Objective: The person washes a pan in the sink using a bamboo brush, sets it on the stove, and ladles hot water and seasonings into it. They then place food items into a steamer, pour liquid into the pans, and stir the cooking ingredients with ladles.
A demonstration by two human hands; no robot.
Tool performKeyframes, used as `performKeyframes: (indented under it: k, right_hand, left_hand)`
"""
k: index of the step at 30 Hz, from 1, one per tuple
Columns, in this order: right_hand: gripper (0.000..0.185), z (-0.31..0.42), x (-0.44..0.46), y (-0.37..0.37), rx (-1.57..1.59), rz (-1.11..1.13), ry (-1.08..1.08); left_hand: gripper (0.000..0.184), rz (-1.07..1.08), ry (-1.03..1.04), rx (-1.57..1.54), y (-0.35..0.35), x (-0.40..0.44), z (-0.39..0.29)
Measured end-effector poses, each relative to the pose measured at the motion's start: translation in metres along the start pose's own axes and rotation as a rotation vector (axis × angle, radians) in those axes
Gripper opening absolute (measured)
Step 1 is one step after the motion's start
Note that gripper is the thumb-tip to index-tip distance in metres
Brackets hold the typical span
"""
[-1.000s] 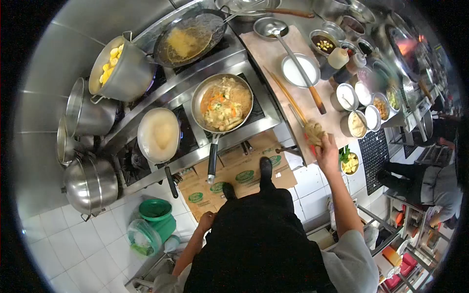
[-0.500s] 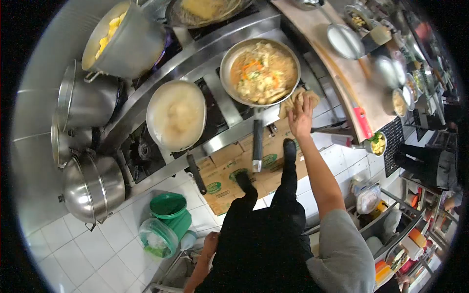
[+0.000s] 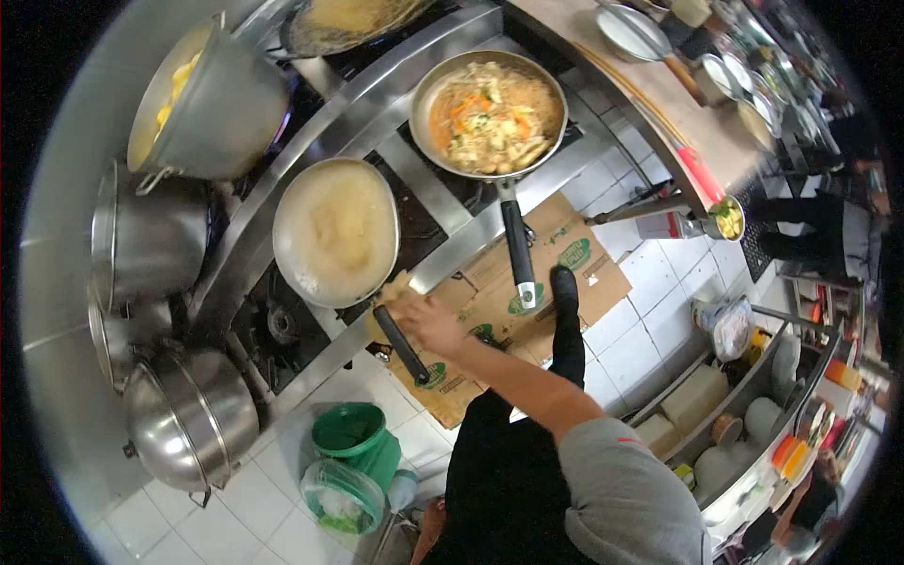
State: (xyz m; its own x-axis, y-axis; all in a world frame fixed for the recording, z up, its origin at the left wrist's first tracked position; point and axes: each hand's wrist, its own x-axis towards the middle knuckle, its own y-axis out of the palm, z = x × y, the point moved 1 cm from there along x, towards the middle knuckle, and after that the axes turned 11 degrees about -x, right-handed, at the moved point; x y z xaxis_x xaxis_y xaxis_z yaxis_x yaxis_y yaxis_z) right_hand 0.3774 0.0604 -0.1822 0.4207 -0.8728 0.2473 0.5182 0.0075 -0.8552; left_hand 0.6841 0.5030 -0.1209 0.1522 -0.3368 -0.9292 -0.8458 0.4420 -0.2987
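Note:
My right hand (image 3: 426, 325) is closed on a tan cloth (image 3: 388, 299) at the stove's front edge, beside the black handle (image 3: 402, 345) of the left pan. That pan (image 3: 337, 233) holds a pale, cloudy liquid. To its right a second pan (image 3: 490, 115) with shredded vegetables and chunks sits on the stove, its black handle (image 3: 518, 247) pointing toward me. My left hand (image 3: 432, 520) hangs low beside my dark clothing, partly hidden, and its fingers cannot be made out.
A large pot (image 3: 209, 104) of yellow pieces and a dark wok (image 3: 353, 21) stand behind. Steel pots (image 3: 191, 414) line the left. Green bins (image 3: 353, 433) and flattened cardboard (image 3: 574, 268) lie on the floor. A counter (image 3: 692, 118) with containers and a person (image 3: 815, 221) are at right.
My right hand, holding the cloth, has moved left from the counter edge, past the vegetable pan, to the left pan's handle. The view has shifted, and my left hand is lower in view.

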Motion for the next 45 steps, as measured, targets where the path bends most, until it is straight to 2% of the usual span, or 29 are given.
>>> performKeyframes:
  k: [2, 3, 5, 6, 7, 9, 11, 12, 15, 19, 20, 22, 24, 27, 31, 34, 35, 36, 38, 40, 41, 43, 44, 45]
  right_hand:
    - [0.032, -0.065, -0.017, -0.035, 0.399, -0.390, 0.132]
    - [0.031, -0.103, -0.027, -0.066, 0.324, -0.426, 0.194]
    - [0.049, -0.154, -0.044, -0.150, 0.029, -0.065, 0.600]
    - [0.058, -0.203, -0.051, -0.160, -0.312, -0.290, 0.276]
    - [0.059, -0.246, -0.066, -0.169, -0.257, -0.261, 0.369]
    - [0.056, -0.282, -0.072, -0.203, -0.378, -0.188, 0.534]
    - [0.054, -0.304, -0.075, -0.229, -0.460, -0.134, 0.631]
    - [0.051, -0.310, -0.078, -0.226, -0.501, -0.137, 0.612]
    - [0.049, -0.318, -0.082, -0.233, -0.460, -0.161, 0.619]
    - [0.043, -0.366, -0.069, -0.242, -0.392, -0.192, 0.598]
    - [0.044, -0.380, -0.062, -0.247, -0.351, -0.125, 0.620]
    - [0.049, -0.409, -0.040, -0.256, -0.203, -0.171, 0.531]
    - [0.053, -0.442, -0.004, -0.251, 0.012, -0.223, 0.453]
    - [0.050, -0.485, 0.082, -0.225, 0.123, -0.325, 0.417]
    - [0.047, -0.477, 0.129, -0.242, 0.023, -0.259, 0.452]
    - [0.042, -0.456, 0.073, -0.249, -0.019, -0.270, 0.485]
    - [0.040, -0.435, 0.047, -0.259, 0.143, -0.328, 0.630]
    - [0.042, -0.432, 0.009, -0.252, -0.184, -0.225, 0.567]
    - [0.045, -0.400, -0.055, -0.259, -0.366, -0.229, 0.574]
    - [0.050, -0.362, -0.108, -0.272, -0.285, -0.267, 0.628]
    - [0.049, -0.338, -0.127, -0.283, 0.007, -0.072, 0.866]
    - [0.043, -0.298, -0.195, -0.280, -0.155, 0.182, 0.762]
    - [0.040, -0.265, -0.212, -0.299, -0.058, 0.044, 0.638]
    - [0.037, -0.216, -0.213, -0.333, -0.148, -0.057, 0.637]
  left_hand:
    - [0.027, 0.030, -0.094, -0.034, -0.001, 0.014, -0.002]
    - [0.028, 0.042, -0.137, -0.055, 0.000, 0.025, -0.004]
    - [0.030, 0.053, 0.311, 0.153, -0.010, 0.031, 0.000]
    - [0.032, 0.060, 0.542, 0.254, -0.012, 0.038, 0.010]
    - [0.034, 0.072, 0.627, 0.225, -0.008, 0.045, 0.020]
    - [0.038, 0.090, 0.787, 0.167, 0.000, 0.060, 0.032]
    - [0.038, 0.099, 0.558, 0.127, 0.002, 0.056, 0.012]
    - [0.038, 0.094, 0.449, 0.107, 0.006, 0.056, -0.005]
    - [0.039, 0.076, 0.283, 0.058, 0.024, 0.051, -0.047]
    - [0.040, 0.074, 0.190, 0.007, 0.056, 0.053, -0.112]
    - [0.041, 0.079, 0.177, 0.002, 0.063, 0.056, -0.135]
    - [0.041, 0.079, 0.158, -0.013, 0.075, 0.057, -0.169]
    - [0.042, 0.071, 0.140, -0.032, 0.085, 0.056, -0.199]
    - [0.043, 0.055, 0.126, -0.052, 0.098, 0.049, -0.232]
    - [0.044, 0.043, 0.125, -0.064, 0.107, 0.036, -0.250]
    - [0.045, 0.049, 0.143, -0.066, 0.108, 0.019, -0.249]
    - [0.046, 0.054, 0.157, -0.070, 0.105, 0.017, -0.250]
    - [0.046, 0.059, 0.181, -0.071, 0.104, 0.017, -0.251]
    - [0.047, 0.071, 0.233, -0.066, 0.096, 0.016, -0.250]
    - [0.048, 0.084, 0.293, -0.064, 0.085, 0.018, -0.251]
    - [0.048, 0.086, 0.323, -0.069, 0.080, 0.020, -0.248]
    - [0.049, 0.109, 0.380, -0.068, 0.068, 0.022, -0.253]
    - [0.049, 0.120, 0.406, -0.069, 0.061, 0.024, -0.256]
    - [0.050, 0.136, 0.432, -0.067, 0.057, 0.027, -0.260]
